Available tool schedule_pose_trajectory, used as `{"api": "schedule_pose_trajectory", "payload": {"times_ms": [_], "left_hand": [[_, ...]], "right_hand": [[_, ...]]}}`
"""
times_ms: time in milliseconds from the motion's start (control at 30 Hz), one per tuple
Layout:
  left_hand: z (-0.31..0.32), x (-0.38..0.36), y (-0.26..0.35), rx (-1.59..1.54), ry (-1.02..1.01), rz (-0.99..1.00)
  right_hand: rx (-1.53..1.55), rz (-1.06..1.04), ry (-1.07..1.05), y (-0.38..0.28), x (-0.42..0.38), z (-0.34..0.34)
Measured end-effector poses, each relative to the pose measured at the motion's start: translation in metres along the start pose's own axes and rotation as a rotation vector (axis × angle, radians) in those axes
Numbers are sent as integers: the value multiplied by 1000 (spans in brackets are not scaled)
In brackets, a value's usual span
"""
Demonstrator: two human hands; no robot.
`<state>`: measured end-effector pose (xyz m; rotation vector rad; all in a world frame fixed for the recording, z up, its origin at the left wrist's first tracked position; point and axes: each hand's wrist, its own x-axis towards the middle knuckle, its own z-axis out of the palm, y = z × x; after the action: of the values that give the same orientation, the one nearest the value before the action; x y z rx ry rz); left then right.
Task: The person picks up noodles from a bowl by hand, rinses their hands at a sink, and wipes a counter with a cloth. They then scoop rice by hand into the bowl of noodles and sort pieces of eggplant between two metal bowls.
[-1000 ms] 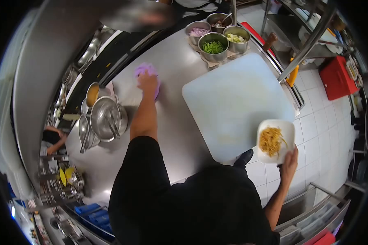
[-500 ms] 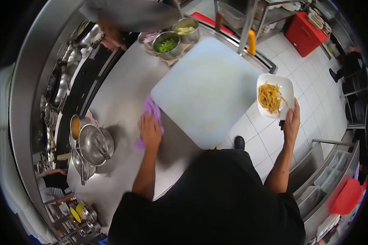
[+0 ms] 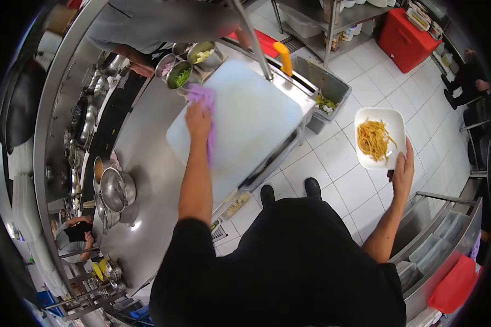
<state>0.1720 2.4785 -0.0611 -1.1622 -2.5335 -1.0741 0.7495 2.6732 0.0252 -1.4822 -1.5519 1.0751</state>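
My left hand [image 3: 197,120] presses a purple cloth [image 3: 207,98] flat on the far left part of a large white cutting board [image 3: 251,120], which lies on a steel counter [image 3: 147,163]. My right hand [image 3: 402,166] is held out over the tiled floor, gripping the near edge of a square white plate [image 3: 390,125] with yellow noodles [image 3: 375,139] on it. The plate is level and away from the counter.
Steel bowls of green beans [image 3: 180,76], sliced onion [image 3: 165,66] and pale pieces [image 3: 203,54] stand behind the board. Pots with lids [image 3: 114,188] sit at the counter's left. Another person [image 3: 147,24] leans in at the far side. A bin [image 3: 322,87] and red box [image 3: 401,32] stand on the floor.
My left hand has slid the purple cloth from the bare counter up onto the cutting board. My view has pulled back from the counter, and the plate stays out to the right over the floor.
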Motion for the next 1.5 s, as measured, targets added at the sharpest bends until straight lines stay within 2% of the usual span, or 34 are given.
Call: {"api": "schedule_pose_trajectory", "payload": {"times_ms": [33, 100, 167, 233, 333, 433, 467, 500, 533, 567, 633, 733, 800, 867, 933, 1000, 1067, 1133, 1167, 1200, 1300, 1367, 1433, 1467, 1500], "left_hand": [[26, 15, 12, -31, 34, 39], [73, 16, 75, -14, 0, 221], [90, -17, 155, -46, -153, 293], [87, -32, 221, -341, -331, 283], [112, 0, 246, -97, -142, 502], [133, 24, 250, 499, -498, 207], [133, 20, 254, 502, -480, 240], [148, 5, 252, 647, -482, 315], [145, -10, 256, 420, -605, 451], [121, -29, 289, 490, -779, 512], [85, -46, 326, 71, -994, 257], [47, -41, 303, -24, -542, 191], [26, -58, 266, 83, -66, 364], [30, -108, 196, 303, -173, 392], [2, -161, 181, 257, -84, 298], [-48, -234, 161, 298, -12, 76], [-106, -275, 140, 404, 70, -161], [-173, -308, 116, 460, 171, -526], [-166, -340, 191, 471, 262, -635], [-181, -346, 210, 472, 360, -714], [-215, -338, 256, 431, 561, -670], [-198, -335, 240, 405, 711, -355], [-183, -309, 259, 394, 461, -314], [-138, -310, 237, 491, 390, -340], [-121, -287, 277, 533, -9, -612]], "right_hand": [[-17, 0, 10, 10, -1, -19], [-19, 57, 30, 34, -1, -50], [-19, 101, 28, 58, -3, -77], [10, 115, 33, 74, 5, -90], [26, 114, 33, 73, 14, -96], [-13, 96, 84, 75, 25, -100], [5, 56, 81, 72, 26, -100], [36, 54, 86, 55, 25, -96], [79, 46, 68, 50, 27, -95], [116, 22, 52, 44, 28, -93], [67, 29, 42, 30, 32, -91], [89, -16, -26, 22, 38, -81], [45, -52, -111, 11, 43, -69], [-2, -89, -210, 2, 49, -47], [33, -131, -295, -7, 50, -26], [46, -161, -419, -26, 44, 1], [109, -248, -554, -40, 42, 36], [95, -327, -724, -60, 35, 68], [109, -345, -775, -44, 70, 6], [90, -361, -835, -48, 77, 2], [21, -388, -923, -67, 80, -8], [-35, -398, -982, -79, 81, -12], [-73, -408, -1023, -113, 67, -9], [-67, -411, -1040, -117, 60, -2], [-67, -414, -1049, -113, 51, 8]]}}
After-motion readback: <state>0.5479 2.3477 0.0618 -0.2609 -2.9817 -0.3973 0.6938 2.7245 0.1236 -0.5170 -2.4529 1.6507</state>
